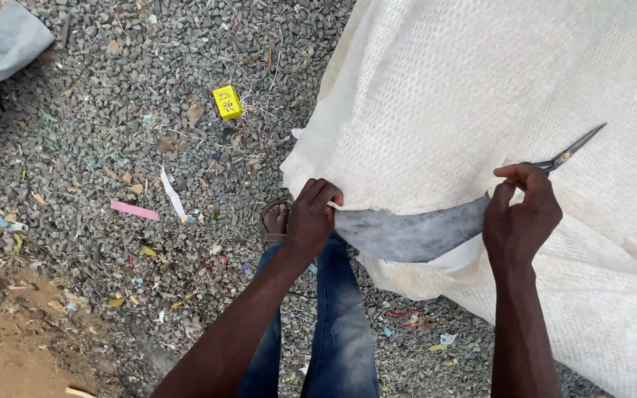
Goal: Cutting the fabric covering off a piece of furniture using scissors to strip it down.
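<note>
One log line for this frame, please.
left hand pinches cloth edge | right hand holds scissors on cloth | gravel below

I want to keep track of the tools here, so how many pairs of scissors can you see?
1. The scissors are in the right hand, blades pointing up and right over the cream woven cloth. More could be hidden under the cloth.

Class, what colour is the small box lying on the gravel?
Yellow: the small box shows best in the head view, on the gravel.
</note>
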